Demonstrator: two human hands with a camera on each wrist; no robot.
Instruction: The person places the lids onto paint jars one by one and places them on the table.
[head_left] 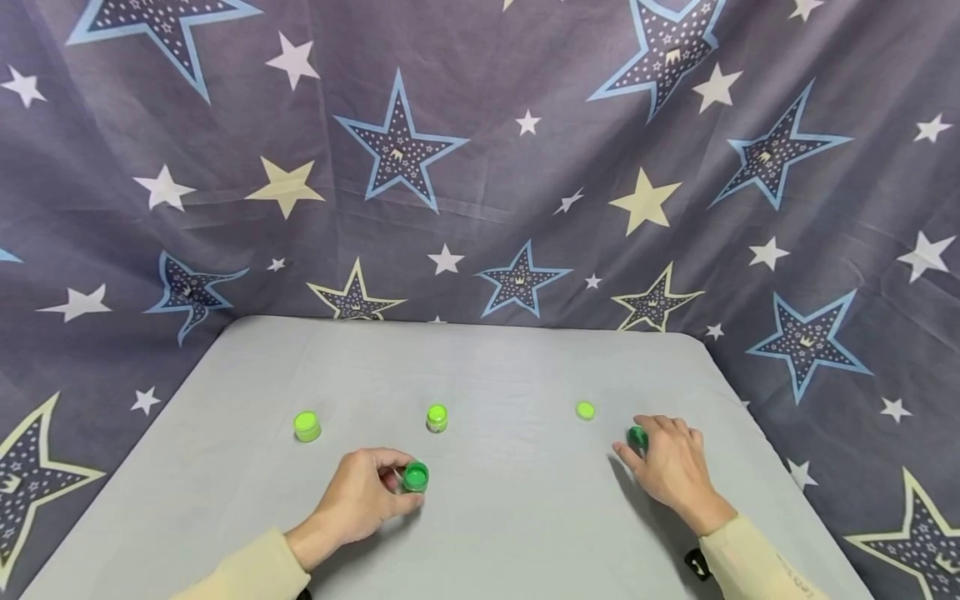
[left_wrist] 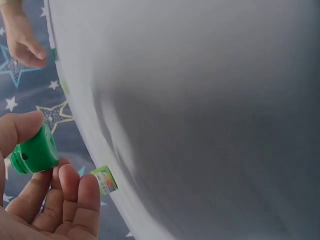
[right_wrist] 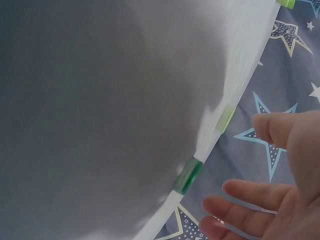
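Note:
My left hand (head_left: 363, 497) pinches a small dark green paint jar (head_left: 416, 477) between thumb and fingers. Its top is uncovered, and green fills the inside. In the left wrist view the jar (left_wrist: 39, 151) is tilted on its side relative to the camera. Over on the right, my right hand (head_left: 673, 468) hovers by a dark green lid (head_left: 637, 437), thumb and fingers spread on either side of it. The right wrist view has this lid (right_wrist: 188, 175) lying on the table, apart from the loosely extended fingers (right_wrist: 245, 215).
An uncovered light green jar (head_left: 437, 419) stands beyond the left hand. Farther left is another light green jar (head_left: 307, 427) with its lid on. A light green lid (head_left: 586, 410) lies left of the right hand. Star-patterned cloth (head_left: 480, 225) hangs behind the grey-covered table (head_left: 525, 517).

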